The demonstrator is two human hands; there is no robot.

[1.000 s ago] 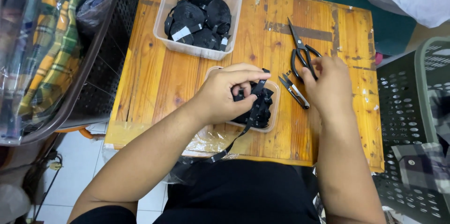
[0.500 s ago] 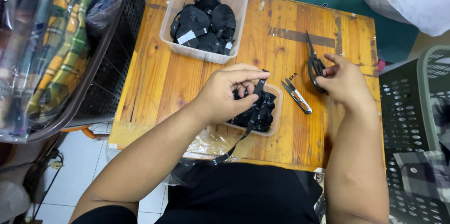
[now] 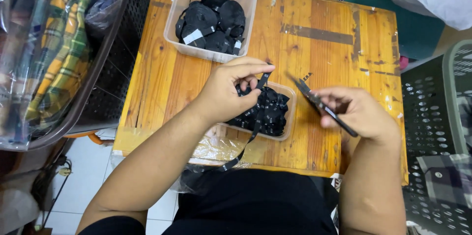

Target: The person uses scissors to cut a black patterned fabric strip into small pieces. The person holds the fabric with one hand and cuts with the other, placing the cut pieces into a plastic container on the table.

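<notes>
A wooden counter (image 3: 314, 58) carries two clear tubs; the left hand (image 3: 231, 92) pinches a black ribbon (image 3: 263, 80) above the near tub (image 3: 290, 117); the right hand (image 3: 361, 114) is closed on scissors (image 3: 319, 104); the ribbon looks light, limp, best gripped near its end.

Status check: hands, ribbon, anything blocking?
Left hand pinches black ribbon over small tub. Right hand holds scissors, blades beside ribbon. Nothing between them.
</notes>
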